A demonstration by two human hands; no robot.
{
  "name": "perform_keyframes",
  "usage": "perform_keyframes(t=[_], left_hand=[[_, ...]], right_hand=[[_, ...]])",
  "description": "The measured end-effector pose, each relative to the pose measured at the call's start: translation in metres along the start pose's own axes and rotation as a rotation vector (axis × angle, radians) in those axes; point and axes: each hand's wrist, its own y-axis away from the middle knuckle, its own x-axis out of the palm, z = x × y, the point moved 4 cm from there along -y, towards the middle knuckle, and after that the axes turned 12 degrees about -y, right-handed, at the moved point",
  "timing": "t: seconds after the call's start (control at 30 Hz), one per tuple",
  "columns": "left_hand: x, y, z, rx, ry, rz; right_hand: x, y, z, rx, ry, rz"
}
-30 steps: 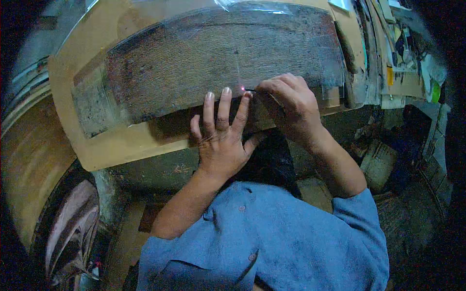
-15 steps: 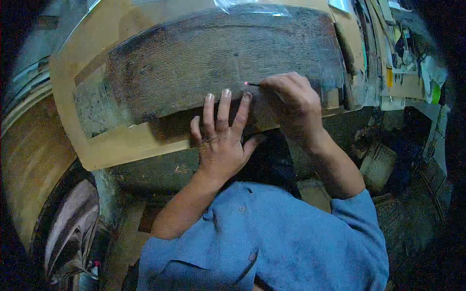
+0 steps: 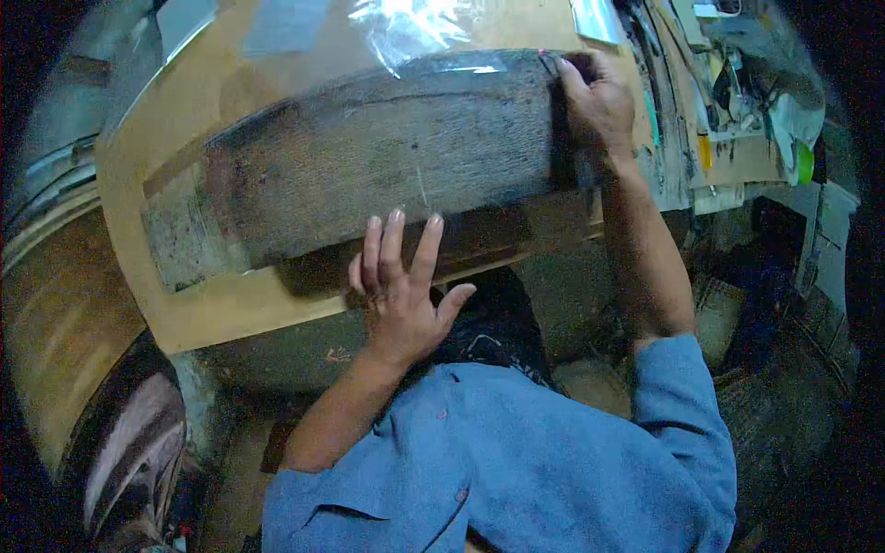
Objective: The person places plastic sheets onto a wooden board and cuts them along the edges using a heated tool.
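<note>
A long, curved dark sheet with a leather-like grain [image 3: 359, 157] lies across the worktable [image 3: 217, 313]. A short pale line [image 3: 422, 184] shows on it near its front edge. My left hand [image 3: 401, 290] is open, its spread fingertips resting at that front edge, thumb out to the side. At the sheet's upper right corner, my right hand [image 3: 601, 100] is closed in a pinch around a thin pen-like tool [image 3: 544, 57] with a pinkish tip. Most of the tool is hidden by the fingers.
Shiny clear plastic [image 3: 415, 28] lies at the back of the table. Long strips and tools crowd the right side, with a yellow-orange item [image 3: 704, 151] and a green roll-like thing [image 3: 805, 164]. A dark rounded container [image 3: 129, 442] stands at the lower left.
My right hand has moved up and right with the tool, from beside my left fingers to the sheet's upper right corner. My left hand has shifted slightly left and down.
</note>
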Motion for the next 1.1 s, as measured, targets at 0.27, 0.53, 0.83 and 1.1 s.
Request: perform_keyframes(t=[0.27, 0.53, 0.83, 1.1], left_hand=[[0.026, 0.022, 0.025, -0.497, 0.866, -0.002], [0.03, -0.006, 0.027, -0.72, 1.133, 0.225], [0.024, 0.032, 0.024, -0.642, 1.391, 0.23], [0.033, 0.027, 0.027, -0.919, 1.856, 0.294]], right_hand=[[-0.001, -0.002, 0.012, -0.029, 0.228, -0.044], [-0.003, 0.094, 0.063, 0.147, -0.238, 0.159], [0.051, 0.214, 0.055, 1.309, -1.147, 0.252], [0.051, 0.211, 0.067, 1.237, -1.144, 0.238]])
